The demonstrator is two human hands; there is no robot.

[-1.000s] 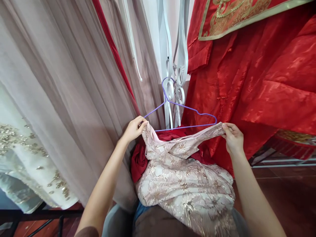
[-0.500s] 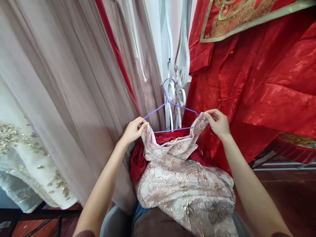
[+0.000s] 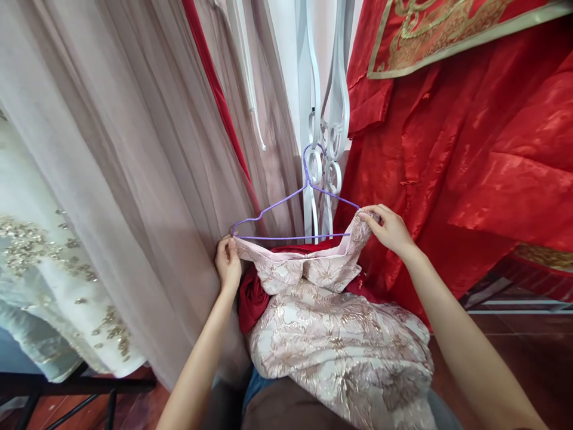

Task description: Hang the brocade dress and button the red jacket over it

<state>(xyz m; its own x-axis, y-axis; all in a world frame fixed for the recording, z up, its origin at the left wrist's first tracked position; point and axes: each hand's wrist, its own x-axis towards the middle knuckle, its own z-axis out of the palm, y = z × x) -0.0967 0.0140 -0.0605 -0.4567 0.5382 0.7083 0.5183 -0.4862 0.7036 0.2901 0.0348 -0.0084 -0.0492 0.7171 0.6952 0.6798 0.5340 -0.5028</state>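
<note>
At the far left, a white, sheer fabric (image 3: 71, 310) carries clustered gold beading, beside long, soft folds of matte mauve-grey cloth (image 3: 147, 179) crossed by a narrow red fabric strip (image 3: 217, 89). Next, the left hand (image 3: 228, 263) pinches the left shoulder strap of a pale pink brocade dress (image 3: 340, 340) between thumb and fingers; it has just shifted outward and lower, so the neckline is drawn wide and the left end of a thin, purple wire hanger (image 3: 284, 201) shows, bent into a rounded corner just above the strap. That end is outside the fabric, so the strap is not over it. The dress lies in the near middle, stiff and crinkled, with metallic floral relief and a smooth pink lining, over a bunched, dark red cloth (image 3: 253, 301). Behind it, the hanger's hook is up against a white metal stand (image 3: 345, 107) with flat scrolls. To the right, the right hand (image 3: 389, 230) still grips the other strap, gathered upright across the hanger's right end; whether it is looped on there, I cannot tell. At the far right hangs a glossy, creased red satin garment (image 3: 474, 137) with a gold-patterned, pale-edged panel (image 3: 430, 36).
</note>
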